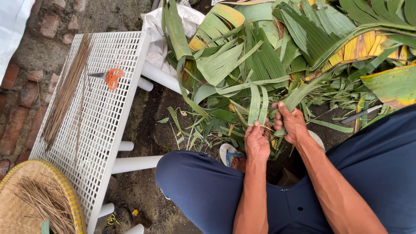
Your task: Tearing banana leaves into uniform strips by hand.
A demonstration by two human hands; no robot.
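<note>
- Green banana leaves, torn into long strips and mixed with yellowing pieces [303,43], lie in a broad heap on the ground across the upper right, in front of the seated person.
- Dark blue trousers [208,190] cover the person's bent knees along the bottom edge.
- White perforated plastic rack with tube legs [108,130] lies on the ground at left, well apart from the hands.
- Woven straw basket with a yellow rim [26,203] sits at the bottom left corner, holding dry brown fibres.
- Thin brown sticks in a long bundle [65,91] rest along the rack's left side.
- Left hand [256,141] is closed, its fingers pinching the lower end of a narrow green leaf strip [255,104] that rises upright from the grip, just at the near edge of the heap.
- Right hand [291,123] is curled shut around another pale green leaf strip [303,93], just beside the left hand.
- Orange-handled scissors [112,78] lie on the rack near its upper end.
- Blue-strapped pale sandal [229,154] shows just below the left hand.
</note>
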